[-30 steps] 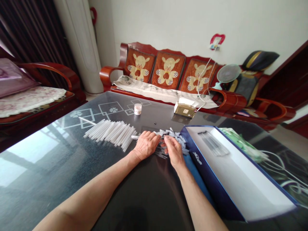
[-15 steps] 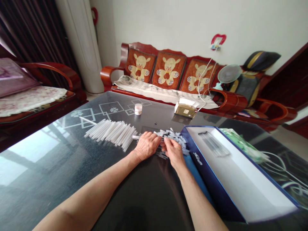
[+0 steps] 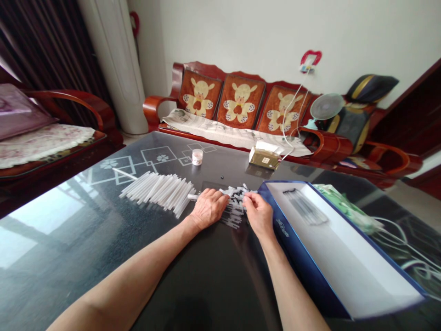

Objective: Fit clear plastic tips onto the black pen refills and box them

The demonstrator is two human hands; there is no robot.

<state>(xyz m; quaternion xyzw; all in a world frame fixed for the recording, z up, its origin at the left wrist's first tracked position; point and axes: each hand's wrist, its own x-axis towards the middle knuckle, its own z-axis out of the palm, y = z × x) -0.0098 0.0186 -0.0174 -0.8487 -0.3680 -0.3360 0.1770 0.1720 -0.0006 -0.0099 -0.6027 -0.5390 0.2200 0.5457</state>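
Note:
My left hand [image 3: 210, 208] is closed over the table, fingers curled round a whitish pen tube [image 3: 192, 196] whose end sticks out on the left. To its right, my right hand [image 3: 257, 214] bends over a heap of small pale caps [image 3: 237, 194], thumb and forefinger pinched together. What sits between those fingertips is too small to make out. Thin clear sticks with dark ends [image 3: 232, 217] lie between the hands, partly hidden. A wide row of white translucent tubes [image 3: 158, 189] is spread left of my left hand.
A blue-edged white box [image 3: 344, 257] stands at the right, holding a few clear pens [image 3: 305, 207]. Behind it lie a green plastic packet [image 3: 347, 207] and white cables. A small round jar [image 3: 197, 157] and a tissue box [image 3: 264, 158] sit farther back on the dark table [image 3: 138, 276].
My right hand has moved right, away from my left hand, to the heap of caps. The left hand stays almost where it was, still round the tube.

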